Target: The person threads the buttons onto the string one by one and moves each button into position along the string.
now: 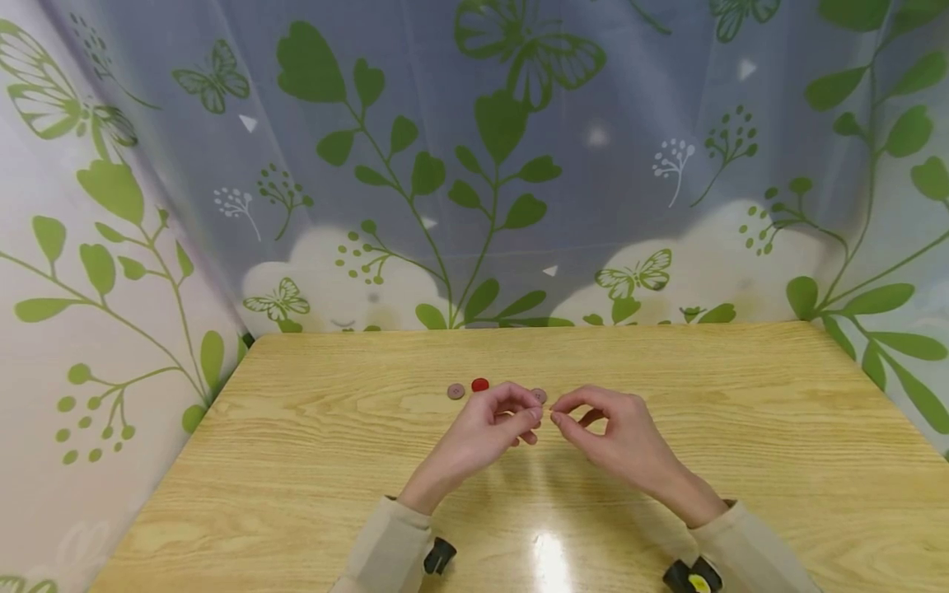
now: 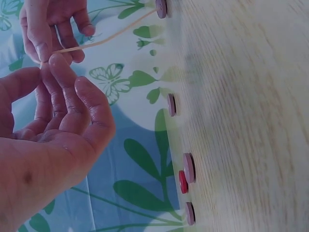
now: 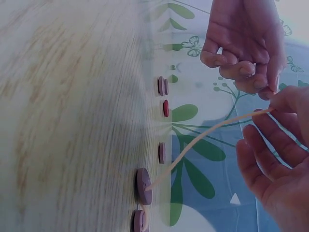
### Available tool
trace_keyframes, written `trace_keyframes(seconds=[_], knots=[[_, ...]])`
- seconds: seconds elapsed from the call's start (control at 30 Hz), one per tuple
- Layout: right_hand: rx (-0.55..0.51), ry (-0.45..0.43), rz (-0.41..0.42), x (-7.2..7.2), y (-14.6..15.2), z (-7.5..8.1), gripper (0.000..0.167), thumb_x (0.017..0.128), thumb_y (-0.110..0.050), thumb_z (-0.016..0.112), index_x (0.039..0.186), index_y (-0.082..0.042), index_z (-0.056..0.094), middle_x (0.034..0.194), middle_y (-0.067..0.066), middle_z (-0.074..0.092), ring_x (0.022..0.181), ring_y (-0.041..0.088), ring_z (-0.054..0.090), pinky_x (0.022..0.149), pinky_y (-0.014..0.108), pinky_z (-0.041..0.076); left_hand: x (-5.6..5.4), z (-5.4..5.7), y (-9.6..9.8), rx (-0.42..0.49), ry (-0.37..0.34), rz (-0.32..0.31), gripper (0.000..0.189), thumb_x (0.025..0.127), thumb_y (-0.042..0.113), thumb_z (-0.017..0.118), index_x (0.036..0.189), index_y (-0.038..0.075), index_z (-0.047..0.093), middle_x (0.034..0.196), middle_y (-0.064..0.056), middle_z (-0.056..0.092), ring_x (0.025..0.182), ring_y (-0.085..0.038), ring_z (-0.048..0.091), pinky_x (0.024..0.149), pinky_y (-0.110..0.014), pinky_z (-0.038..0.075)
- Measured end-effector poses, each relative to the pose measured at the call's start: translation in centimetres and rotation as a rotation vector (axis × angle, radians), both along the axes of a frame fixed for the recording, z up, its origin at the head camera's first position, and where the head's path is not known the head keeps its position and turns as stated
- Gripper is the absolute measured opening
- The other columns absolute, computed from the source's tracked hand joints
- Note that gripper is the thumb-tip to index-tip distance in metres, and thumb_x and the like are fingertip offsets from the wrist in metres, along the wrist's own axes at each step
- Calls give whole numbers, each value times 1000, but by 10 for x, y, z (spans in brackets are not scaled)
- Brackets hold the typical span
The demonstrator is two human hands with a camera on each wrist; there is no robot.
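A thin, pale orange cord (image 3: 205, 137) runs up from a large mauve button (image 3: 144, 186) on the table to both hands, and passes through that button. Thumb and forefinger of my right hand (image 1: 630, 441) pinch the cord close to its end. My left hand (image 1: 482, 432) faces it, thumb and fingertip pinching the short tip of the cord, with its other fingers loosely bent. The fingertips of both hands almost meet above the table. Another mauve button (image 3: 140, 221) lies beside the first, with cord at it.
Beyond the hands, a red button (image 1: 479, 385) and a mauve button (image 1: 455, 391) lie on the wooden table (image 1: 296, 461). Another mauve button (image 1: 538, 396) is partly hidden behind the left fingers. A patterned curtain (image 1: 593, 165) hangs along the table's back edge.
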State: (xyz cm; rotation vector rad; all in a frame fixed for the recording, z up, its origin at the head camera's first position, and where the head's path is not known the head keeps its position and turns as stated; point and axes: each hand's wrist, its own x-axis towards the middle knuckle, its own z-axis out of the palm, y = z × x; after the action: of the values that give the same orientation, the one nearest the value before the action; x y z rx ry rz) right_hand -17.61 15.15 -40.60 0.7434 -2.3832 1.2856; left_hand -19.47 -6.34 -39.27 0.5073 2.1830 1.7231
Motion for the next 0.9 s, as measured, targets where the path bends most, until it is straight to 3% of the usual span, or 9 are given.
trace_keyframes(seconds=[0.37,0.7,0.9], knots=[[-23,60,0,1,1,-1,17,89,0,76,98,-14,77,93,-2,78,76,0,68,65,25,59,0,-1,0,-6,-27,-8,17,103,21,62,112,6,65,145,-16,59,85,-12,71,78,-28,50],[-27,109,15,0,3,-2,22,86,3,78,97,-16,78,91,-3,77,72,0,67,65,22,58,-1,1,1,-17,-12,-16,17,103,20,62,112,6,65,135,-14,63,85,-12,71,79,-31,52],[-25,86,11,0,6,-2,20,88,1,77,96,-17,77,91,-1,77,69,1,66,64,21,58,-5,-1,-3,-40,29,-25,17,104,20,61,112,7,65,139,-12,64,93,-30,73,88,-45,55]])
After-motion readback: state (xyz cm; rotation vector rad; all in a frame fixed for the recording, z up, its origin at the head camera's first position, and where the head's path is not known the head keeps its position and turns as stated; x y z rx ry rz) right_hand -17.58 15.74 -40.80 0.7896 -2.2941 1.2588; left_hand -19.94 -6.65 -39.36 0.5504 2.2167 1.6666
